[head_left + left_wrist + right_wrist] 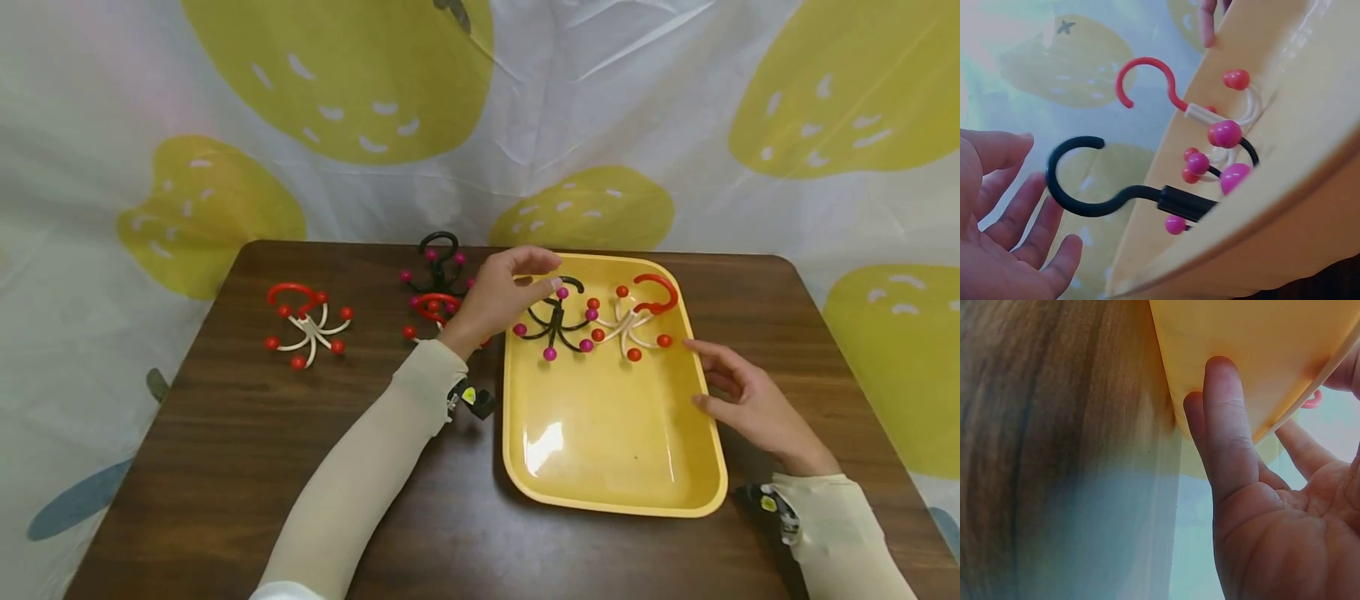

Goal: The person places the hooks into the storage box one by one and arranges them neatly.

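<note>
A yellow tray [600, 450] lies on the table, holding a black multi-armed hook rack [557, 318] with pink ball tips and a white rack [630, 323] with a red hook and red balls. My left hand [498, 292] hovers over the tray's left rim, fingers loosely spread. In the left wrist view its fingertips are close beside the black hook [1094, 209]; whether they touch it I cannot tell. At the tray's right side is my right hand [757, 408]. Its extended fingers [1225, 406] rest against the outer wall, with the thumb near the rim.
Left of the tray, a black rack [438, 271] with pink balls lies towards the back. A red-hooked rack [429, 307] in front of it is partly hidden by my left hand. Another white-and-red rack [309, 327] lies farther left. A patterned cloth [420, 200] hangs behind the table.
</note>
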Available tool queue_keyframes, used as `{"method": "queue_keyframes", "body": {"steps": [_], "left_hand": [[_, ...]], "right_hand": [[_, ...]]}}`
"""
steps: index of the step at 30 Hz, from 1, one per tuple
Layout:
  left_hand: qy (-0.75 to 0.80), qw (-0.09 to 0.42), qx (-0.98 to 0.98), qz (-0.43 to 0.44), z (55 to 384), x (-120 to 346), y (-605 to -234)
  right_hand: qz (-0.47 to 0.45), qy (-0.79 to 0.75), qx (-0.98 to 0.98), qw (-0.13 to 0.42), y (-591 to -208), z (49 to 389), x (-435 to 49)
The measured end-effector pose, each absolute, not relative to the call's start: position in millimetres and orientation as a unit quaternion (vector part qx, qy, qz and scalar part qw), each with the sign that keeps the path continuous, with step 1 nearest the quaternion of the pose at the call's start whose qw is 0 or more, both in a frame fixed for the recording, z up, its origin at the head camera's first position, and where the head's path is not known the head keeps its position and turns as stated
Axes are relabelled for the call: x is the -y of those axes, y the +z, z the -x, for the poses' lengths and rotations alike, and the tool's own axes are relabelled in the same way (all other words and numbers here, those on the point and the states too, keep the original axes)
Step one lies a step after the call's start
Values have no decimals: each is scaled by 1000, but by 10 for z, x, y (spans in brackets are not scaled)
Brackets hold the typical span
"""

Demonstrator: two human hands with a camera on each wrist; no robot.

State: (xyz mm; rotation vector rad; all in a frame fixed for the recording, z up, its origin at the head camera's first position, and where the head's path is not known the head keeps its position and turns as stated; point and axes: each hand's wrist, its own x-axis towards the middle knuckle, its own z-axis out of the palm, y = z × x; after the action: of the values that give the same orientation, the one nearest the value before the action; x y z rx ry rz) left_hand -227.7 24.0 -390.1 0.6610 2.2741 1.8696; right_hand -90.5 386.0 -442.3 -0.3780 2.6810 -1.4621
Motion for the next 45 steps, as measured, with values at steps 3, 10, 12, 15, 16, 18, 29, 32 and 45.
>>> {"method": "queue_keyframes", "body": {"steps": [3,10,12,15,16,18,29,32,45], "left_hand": [[616,43,-755,-220,2243,-205,-3843],[627,21,-746,-226,2133,-113,-3704],[628,19,-744,-228,2103,-82,-3676],[624,14,-745,-234,2054,-19,-3632],[623,10,-746,-236,2042,4,-3619],[621,-1,-745,-243,2019,51,-3598],[621,-22,-742,-252,1881,337,-3583],[626,-25,-741,-242,1873,430,-3590],[624,-51,-754,-200,1904,906,-3737]], "right_hand": [[122,-476,-871,29,-4424,910,-3860],[129,-475,-870,19,-4441,926,-3885],[129,-474,-871,19,-4438,924,-3890],[127,-473,-872,23,-4428,922,-3890],[126,-473,-872,24,-4422,920,-3889],[124,-473,-872,26,-4409,913,-3882],[117,-463,-878,34,-4400,910,-3884],[117,-465,-877,35,-4402,907,-3886],[123,-465,-876,31,-4401,909,-3884]]}}
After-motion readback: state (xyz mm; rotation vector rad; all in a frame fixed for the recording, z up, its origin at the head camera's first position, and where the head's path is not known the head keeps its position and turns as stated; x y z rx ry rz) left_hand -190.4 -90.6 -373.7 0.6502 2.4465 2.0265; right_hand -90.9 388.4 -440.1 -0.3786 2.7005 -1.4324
